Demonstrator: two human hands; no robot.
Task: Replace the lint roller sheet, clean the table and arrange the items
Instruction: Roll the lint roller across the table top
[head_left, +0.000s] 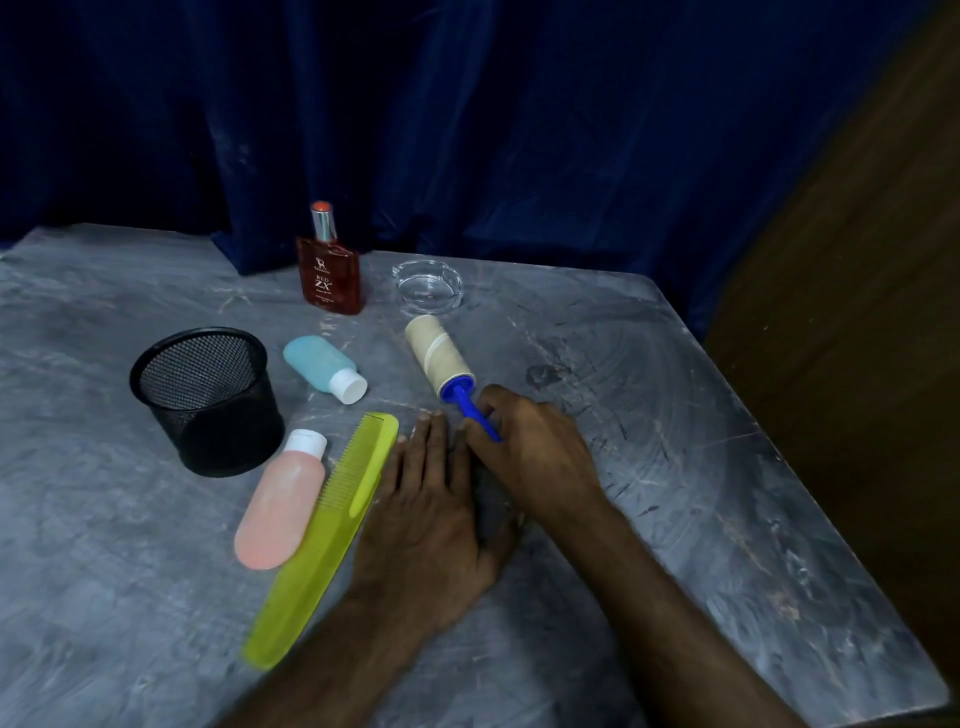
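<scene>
Half the lint roller (440, 358) handle hides inside the right grip (530, 447); left grip (431, 514) lies spread flat.

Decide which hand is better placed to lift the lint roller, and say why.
Probably the right hand: it already wraps the lint roller's blue handle, while the left hand lies flat on the table.

On the grey table (649, 467) we see a mesh cup (208, 400), two bottles (324, 369) (280, 501), comb (324, 535), perfume (330, 273), ashtray (427, 286), and lint roller (441, 358).
</scene>
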